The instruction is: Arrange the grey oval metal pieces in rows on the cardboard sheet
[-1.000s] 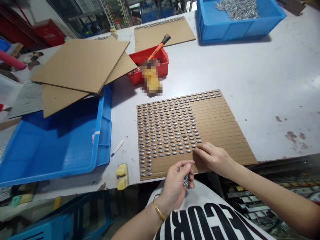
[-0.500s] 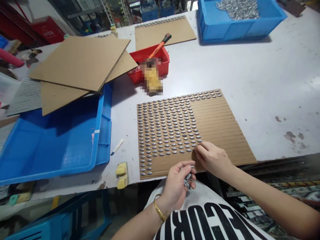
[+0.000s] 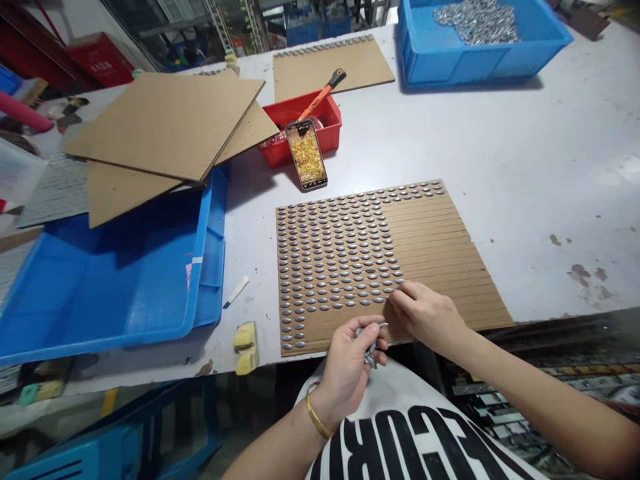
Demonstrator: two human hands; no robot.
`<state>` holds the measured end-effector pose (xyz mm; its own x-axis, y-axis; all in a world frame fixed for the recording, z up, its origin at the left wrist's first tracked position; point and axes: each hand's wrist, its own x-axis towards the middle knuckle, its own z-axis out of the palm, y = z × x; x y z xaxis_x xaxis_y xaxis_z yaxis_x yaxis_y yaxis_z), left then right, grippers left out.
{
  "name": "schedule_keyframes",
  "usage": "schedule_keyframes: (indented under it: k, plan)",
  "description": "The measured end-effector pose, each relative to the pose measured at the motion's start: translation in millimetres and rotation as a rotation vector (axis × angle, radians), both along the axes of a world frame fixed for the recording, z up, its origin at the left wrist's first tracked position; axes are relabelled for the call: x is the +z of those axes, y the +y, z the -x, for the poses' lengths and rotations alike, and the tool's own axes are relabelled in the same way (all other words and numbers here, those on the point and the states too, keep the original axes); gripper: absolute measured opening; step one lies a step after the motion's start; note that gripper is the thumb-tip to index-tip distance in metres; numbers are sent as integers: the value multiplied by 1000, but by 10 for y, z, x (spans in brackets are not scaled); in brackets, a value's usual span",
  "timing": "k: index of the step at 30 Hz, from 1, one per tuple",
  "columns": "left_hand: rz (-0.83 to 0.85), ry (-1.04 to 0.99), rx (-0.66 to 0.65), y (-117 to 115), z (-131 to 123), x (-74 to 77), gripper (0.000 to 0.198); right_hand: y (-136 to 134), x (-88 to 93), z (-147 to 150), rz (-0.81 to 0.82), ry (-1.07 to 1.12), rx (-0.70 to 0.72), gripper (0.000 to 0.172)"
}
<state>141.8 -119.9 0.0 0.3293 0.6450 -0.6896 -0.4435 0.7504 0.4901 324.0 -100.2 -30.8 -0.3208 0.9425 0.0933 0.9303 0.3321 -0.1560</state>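
Corrugated cardboard sheet [image 3: 440, 267] lies flat on a white worktable [image 3: 550, 187], near its front edge. Oval metal studs [image 3: 340, 253] fill the left part in tight rows; the ribbed right part stays bare. Right hand [image 3: 425, 317] rests on the sheet, fingers [image 3: 403, 293] close together and lightly curled, the index tip just beside the last stud of the lowest long row. Left hand [image 3: 345, 373] is curled over a small bunch of studs [image 3: 370, 348], thumb and fingers pinching it above the sheet's front edge. Newest shift: that bunch has turned in the grip, with one stud now poking out past the fingers towards the right hand. Right hand barely moved. Studded area looks unchanged, its edge at the right fingertips.
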Motion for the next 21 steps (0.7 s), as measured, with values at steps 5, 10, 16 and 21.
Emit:
schedule_keyframes:
  k: [5, 10, 16, 21]
  plan:
    - [-29, 35, 8, 9, -13, -23, 21, -79, 194, -48, 229, 553, -4, 17]
    - [-72, 73, -114, 17, -91, -18, 19, -180, 323, -97, 693, 1072, 11, 18]
    - [-13, 12, -130, 103, -145, 51, 21, -192, 199, -252, 644, 1096, -19, 15]
    - [63, -53, 190, 257, -13, 205, 22, -58, -7, -470, 92, 582, 121, 20]
